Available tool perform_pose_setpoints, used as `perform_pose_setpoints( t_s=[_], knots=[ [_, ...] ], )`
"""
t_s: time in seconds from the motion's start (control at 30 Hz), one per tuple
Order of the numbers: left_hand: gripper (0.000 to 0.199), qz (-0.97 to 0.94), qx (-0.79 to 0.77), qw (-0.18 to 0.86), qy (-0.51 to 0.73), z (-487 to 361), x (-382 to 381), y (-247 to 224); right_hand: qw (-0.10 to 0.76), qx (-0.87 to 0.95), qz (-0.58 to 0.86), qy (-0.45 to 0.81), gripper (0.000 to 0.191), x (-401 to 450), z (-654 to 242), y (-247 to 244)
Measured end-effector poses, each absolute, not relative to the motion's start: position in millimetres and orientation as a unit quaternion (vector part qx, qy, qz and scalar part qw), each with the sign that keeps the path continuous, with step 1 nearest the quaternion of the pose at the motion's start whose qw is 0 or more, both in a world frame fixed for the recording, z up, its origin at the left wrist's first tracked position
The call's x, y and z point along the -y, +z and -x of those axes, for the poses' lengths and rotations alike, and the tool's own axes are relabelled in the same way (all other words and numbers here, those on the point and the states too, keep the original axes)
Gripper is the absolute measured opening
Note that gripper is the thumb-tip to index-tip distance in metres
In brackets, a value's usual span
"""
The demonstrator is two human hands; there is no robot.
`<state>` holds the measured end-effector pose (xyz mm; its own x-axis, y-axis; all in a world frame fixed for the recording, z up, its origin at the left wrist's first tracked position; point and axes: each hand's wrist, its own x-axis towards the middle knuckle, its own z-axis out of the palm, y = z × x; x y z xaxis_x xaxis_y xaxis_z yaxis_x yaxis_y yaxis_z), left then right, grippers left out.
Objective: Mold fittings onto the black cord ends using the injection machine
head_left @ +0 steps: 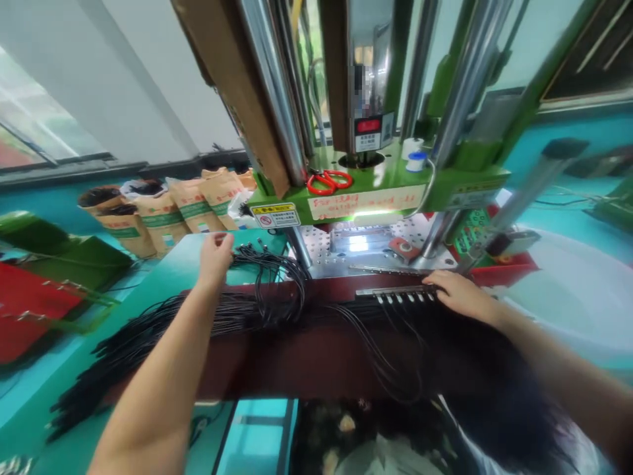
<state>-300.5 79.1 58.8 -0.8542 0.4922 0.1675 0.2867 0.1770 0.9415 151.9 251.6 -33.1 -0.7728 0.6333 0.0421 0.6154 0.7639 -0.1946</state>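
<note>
My left hand (216, 256) is at the left end of a looped bundle of black cables (281, 277), its fingers curled together. What they pinch, if anything, is too small to tell. My right hand (462, 297) grips the right end of a slim metal bar (393, 291) with its fingertips. Several silvery cable ends (399, 298) sit in a row along that bar, and thin black cables hang from them. Both hands are over a dark red board (297, 363). More black cables (148, 330) lie spread across its left side.
Behind the board stands a green press (291, 208) with steel columns. Red-handled scissors (329, 182) and wire spools (415, 160) rest on its plate. A perforated metal bed (319, 254) lies below. Paper sacks (158, 218) stand at the back left; a white round tub (573, 290) is at right.
</note>
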Motion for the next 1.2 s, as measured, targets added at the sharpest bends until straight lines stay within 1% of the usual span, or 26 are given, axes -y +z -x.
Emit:
perform_pose_setpoints(
  t_s=[0.03,0.1,0.17,0.23,0.27,0.37,0.43,0.53,0.6,0.67,0.73,0.8,0.83,0.87,0.97,1.03,1.07,1.2],
  knots=[
    [0.013,-0.328,-0.730,0.064,0.597,278.1,-71.6,68.9,0.038,0.944,0.318,0.083,0.041,-248.1,-152.5,-31.0],
    [0.014,-0.464,-0.672,0.077,0.573,220.7,-54.8,80.4,0.015,0.951,0.300,0.074,0.043,-244.8,-149.9,-25.7],
    [0.016,-0.586,-0.644,0.180,0.457,156.0,-40.4,76.0,-0.028,0.950,0.300,0.084,0.038,-245.9,-142.9,-16.9],
    [0.018,-0.683,-0.582,0.279,0.343,97.0,-33.4,56.1,-0.078,0.945,0.301,0.105,0.031,-249.2,-134.2,-3.3],
    [0.022,-0.701,-0.563,0.299,0.319,73.1,-33.2,42.4,-0.095,0.942,0.300,0.115,0.027,-250.7,-130.1,4.7],
    [0.028,-0.690,-0.568,0.288,0.343,28.4,-42.3,1.5,-0.115,0.934,0.317,0.116,0.020,-252.5,-121.3,28.1],
    [0.034,-0.689,-0.575,0.283,0.338,18.0,-51.3,-17.0,-0.117,0.925,0.346,0.103,0.022,-252.1,-118.5,39.2],
    [0.043,-0.688,-0.603,0.299,0.272,18.4,-63.1,-28.7,-0.108,0.913,0.383,0.086,0.023,-254.4,-117.4,47.5],
    [0.045,-0.669,-0.623,0.321,0.249,22.6,-70.7,-29.1,-0.090,0.907,0.402,0.085,0.025,-260.2,-116.5,51.0],
    [0.045,-0.627,-0.626,0.383,0.263,26.1,-80.2,-25.5,-0.062,0.901,0.421,0.091,0.031,-268.9,-113.2,55.3],
    [0.053,-0.541,-0.591,0.516,0.302,26.6,-92.3,-18.6,-0.033,0.897,0.429,0.104,0.033,-278.7,-106.2,60.6],
    [0.057,-0.420,-0.498,0.664,0.368,23.2,-105.5,-10.6,-0.014,0.896,0.428,0.119,0.027,-287.9,-96.2,64.9],
    [0.055,-0.362,-0.447,0.709,0.408,20.3,-111.9,-7.2,-0.008,0.896,0.426,0.127,0.025,-292.0,-90.5,66.0],
    [0.050,-0.313,-0.405,0.732,0.450,17.0,-117.9,-4.7,-0.002,0.895,0.426,0.133,0.024,-295.9,-84.6,66.0],
    [0.032,-0.221,-0.366,0.732,0.530,9.2,-134.0,-4.9,0.015,0.891,0.431,0.144,0.022,-307.2,-67.4,59.6],
    [0.018,-0.173,-0.381,0.729,0.542,10.0,-145.3,-9.9,0.024,0.883,0.443,0.151,0.020,-316.1,-56.3,51.2],
    [0.014,-0.152,-0.387,0.730,0.542,12.9,-151.7,-12.9,0.027,0.877,0.453,0.156,0.020,-321.0,-50.8,46.5],
    [0.019,-0.121,-0.405,0.736,0.529,37.6,-183.6,-20.9,0.054,0.847,0.497,0.181,0.014,-340.1,-31.4,28.8]
  ],
)
